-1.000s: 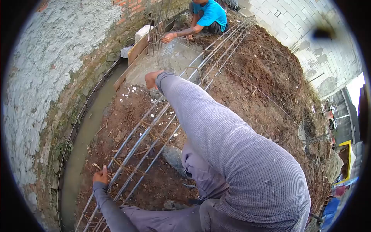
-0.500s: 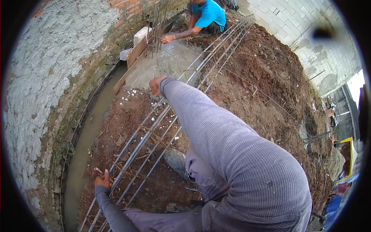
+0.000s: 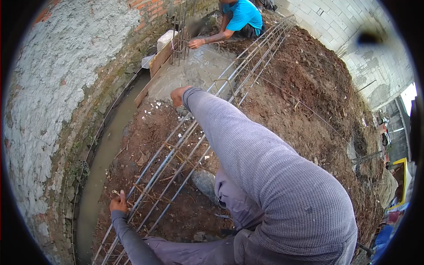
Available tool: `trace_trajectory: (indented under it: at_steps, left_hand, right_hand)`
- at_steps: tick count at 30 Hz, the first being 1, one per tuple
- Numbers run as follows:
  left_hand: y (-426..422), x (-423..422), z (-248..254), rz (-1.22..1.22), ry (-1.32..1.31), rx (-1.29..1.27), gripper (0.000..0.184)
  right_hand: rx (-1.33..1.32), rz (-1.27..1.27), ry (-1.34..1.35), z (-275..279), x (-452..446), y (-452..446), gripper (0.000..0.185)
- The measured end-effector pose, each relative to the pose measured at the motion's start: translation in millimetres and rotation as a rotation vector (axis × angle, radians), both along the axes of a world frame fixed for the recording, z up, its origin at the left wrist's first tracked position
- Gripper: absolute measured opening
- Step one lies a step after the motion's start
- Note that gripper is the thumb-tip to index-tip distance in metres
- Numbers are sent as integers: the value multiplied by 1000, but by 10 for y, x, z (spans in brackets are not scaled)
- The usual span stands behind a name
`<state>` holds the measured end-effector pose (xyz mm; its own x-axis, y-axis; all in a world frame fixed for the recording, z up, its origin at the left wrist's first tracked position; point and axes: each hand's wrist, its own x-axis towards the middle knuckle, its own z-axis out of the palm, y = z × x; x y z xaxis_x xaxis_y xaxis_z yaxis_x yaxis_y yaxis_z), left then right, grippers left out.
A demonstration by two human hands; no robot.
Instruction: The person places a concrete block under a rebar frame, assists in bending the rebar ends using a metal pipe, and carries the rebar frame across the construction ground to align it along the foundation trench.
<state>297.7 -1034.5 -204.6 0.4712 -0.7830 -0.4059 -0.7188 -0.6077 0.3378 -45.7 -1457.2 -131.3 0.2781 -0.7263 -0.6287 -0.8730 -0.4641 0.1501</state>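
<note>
A long rebar cage [image 3: 170, 155] of steel bars and thin square ties runs diagonally across the ground below me. At its lower left, my left hand [image 3: 118, 204] is closed at the outer bar, thumb pointing up; its fingers are partly hidden. Farther up, my right hand [image 3: 178, 96] is a closed fist near the cage's left edge, beside the wet concrete [image 3: 176, 79]. What it grips, if anything, is hidden. My right sleeve covers part of the bars.
A co-worker in a blue shirt [image 3: 244, 18] crouches at the far end, a hand near upright rebars [image 3: 180, 37]. A wooden board [image 3: 160, 59] edges the concrete. Left lie a muddy water channel [image 3: 101, 176] and rough wall [image 3: 44, 101]; right, a soil mound [image 3: 313, 75] and taut string.
The view has shifted slightly, so the scene sits a little farther right. Both hands stay in nearly the same places, with no clear change of grip.
</note>
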Motion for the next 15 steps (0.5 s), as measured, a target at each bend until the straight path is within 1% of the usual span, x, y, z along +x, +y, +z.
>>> trace_trajectory:
  at_steps: [2, 3, 5, 6, 7, 8, 9, 11, 13, 15]
  left_hand:
    - [-4, 27, -88, 7, -17, -134, 67]
    - [-30, 14, -78, 6, -14, -134, 67]
    - [-85, -19, -31, 47, -5, -168, 58]
    - [-91, -46, 9, 44, -1, -166, 58]
    - [-65, -95, 85, 60, 32, -254, 54]
    - [-107, -163, 172, 76, 71, -352, 51]
    - [-136, -239, 232, 64, 86, -355, 51]
    - [-30, -406, 353, 123, -67, -548, 45]
    - [50, -641, 640, 261, 36, -637, 42]
    - [223, -860, 855, 306, -70, -650, 39]
  right_hand:
    - [-17, 46, -45, -96, 35, -75, 33]
    - [-17, 45, -42, 24, 76, -22, 33]
    - [-8, 82, -90, 254, 169, 51, 26]
    - [21, 136, -189, 285, 256, -12, 26]
    - [54, 184, -286, 335, 369, -62, 27]
    - [-39, 249, -458, 363, 486, -95, 27]
    - [-134, 312, -626, 423, 547, -38, 27]
    - [-48, 334, -703, 955, 598, 253, 27]
    - [-19, 437, -592, 1258, 499, 465, 26]
    - [28, 333, -672, 1642, 76, 781, 27]
